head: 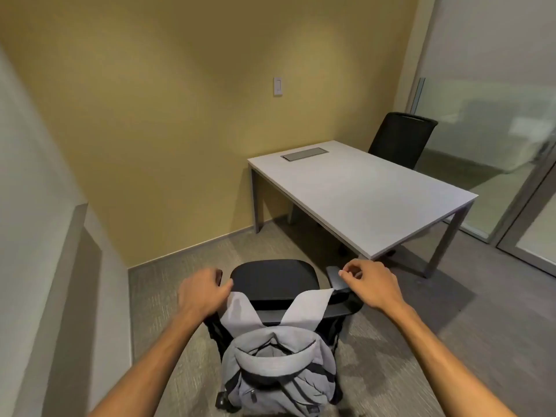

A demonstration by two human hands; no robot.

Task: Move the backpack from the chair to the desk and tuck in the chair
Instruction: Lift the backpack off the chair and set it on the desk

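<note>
A grey backpack [279, 374] hangs on the back of a black office chair [273, 278], with its two light grey straps draped forward over the backrest. My left hand [201, 291] is curled at the top of the left strap, thumb and fingers touching it. My right hand [370, 284] hovers with loosely bent fingers just over the chair's right armrest [335, 278], beside the right strap and holding nothing. The white desk [361, 194] stands ahead and to the right, about a step beyond the chair.
A second black chair [400, 139] stands behind the desk's far side. A grey cable hatch [304, 153] is set into the desk near the yellow wall. Glass partitions close off the right. A white ledge [90, 266] runs along the left. The floor is carpet.
</note>
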